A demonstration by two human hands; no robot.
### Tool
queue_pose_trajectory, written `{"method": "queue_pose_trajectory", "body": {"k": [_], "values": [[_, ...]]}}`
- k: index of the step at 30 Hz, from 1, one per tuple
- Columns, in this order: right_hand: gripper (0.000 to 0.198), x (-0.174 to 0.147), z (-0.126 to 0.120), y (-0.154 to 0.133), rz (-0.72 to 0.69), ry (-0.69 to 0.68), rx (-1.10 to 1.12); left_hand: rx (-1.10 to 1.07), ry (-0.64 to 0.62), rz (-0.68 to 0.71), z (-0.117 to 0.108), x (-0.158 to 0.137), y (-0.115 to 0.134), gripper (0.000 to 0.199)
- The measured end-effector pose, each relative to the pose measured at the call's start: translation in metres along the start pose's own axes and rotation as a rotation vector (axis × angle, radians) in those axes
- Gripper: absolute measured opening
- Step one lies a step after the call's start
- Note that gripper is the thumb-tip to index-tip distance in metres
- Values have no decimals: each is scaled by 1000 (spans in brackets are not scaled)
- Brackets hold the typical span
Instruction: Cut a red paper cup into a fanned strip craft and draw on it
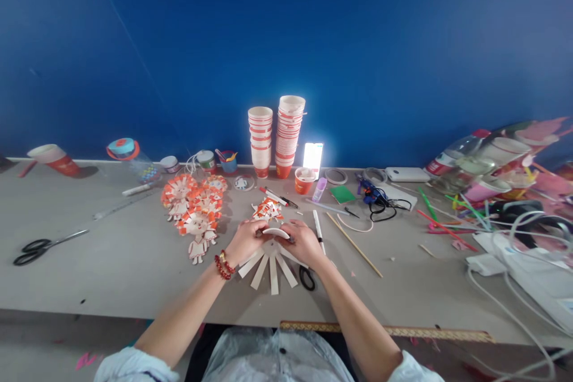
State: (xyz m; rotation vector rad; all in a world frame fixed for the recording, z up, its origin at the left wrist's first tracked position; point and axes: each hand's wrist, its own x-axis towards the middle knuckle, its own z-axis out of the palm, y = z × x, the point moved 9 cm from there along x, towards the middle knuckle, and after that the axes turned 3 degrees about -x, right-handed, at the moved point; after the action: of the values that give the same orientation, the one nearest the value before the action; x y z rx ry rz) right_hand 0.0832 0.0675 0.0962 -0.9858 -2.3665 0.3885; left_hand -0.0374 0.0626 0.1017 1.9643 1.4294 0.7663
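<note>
Both my hands are closed on a paper cup cut into strips [274, 277], its long white strips fanned out towards me. My left hand [244, 245], with red beads at the wrist, pinches its left side. My right hand [304, 245] grips the right side. Between the fingertips a curved white piece [276, 232] stands up, bent. Just beyond lies a crumpled heap of orange and white paper [267, 209]. The black handle of a pair of scissors [307, 279] shows beside my right wrist, its blades hidden. A white marker [319, 230] lies to the right of that hand.
Orange-fringed paper figures [196, 222] lie at left, with other scissors [38, 249] farther out. Two tall cup stacks [290, 131] and a lit phone [313, 158] stand along the wall. A wooden stick [356, 246], glue gun [373, 194] and power strip [532, 280] lie rightward.
</note>
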Motion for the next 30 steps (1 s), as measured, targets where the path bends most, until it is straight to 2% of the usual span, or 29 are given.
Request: {"method": "queue_pose_trajectory", "body": {"k": [4, 9, 13, 17, 20, 25, 27, 30], "values": [[5, -2, -6, -4, -32, 1, -2, -29, -10, 21, 0, -1, 4, 6], [7, -1, -18, -15, -72, -20, -7, -32, -30, 43, -4, -5, 11, 8], [9, 0, -31, -25, -95, -28, -44, 37, -30, 114, -10, -9, 23, 8], [16, 2, -37, -30, -110, -7, -115, 145, 6, 198, -17, -11, 36, 20], [11, 4, -43, -34, -105, 47, -146, 226, 25, 277, -21, -12, 49, 23], [25, 10, -62, -51, -151, 195, -247, 429, 179, 407, -39, -14, 72, 27], [26, 13, -63, -56, -168, 184, -292, 483, 220, 435, -43, -16, 75, 26], [22, 12, -52, -56, -168, 82, -352, 525, 212, 471, -38, -23, 67, 24]]}}
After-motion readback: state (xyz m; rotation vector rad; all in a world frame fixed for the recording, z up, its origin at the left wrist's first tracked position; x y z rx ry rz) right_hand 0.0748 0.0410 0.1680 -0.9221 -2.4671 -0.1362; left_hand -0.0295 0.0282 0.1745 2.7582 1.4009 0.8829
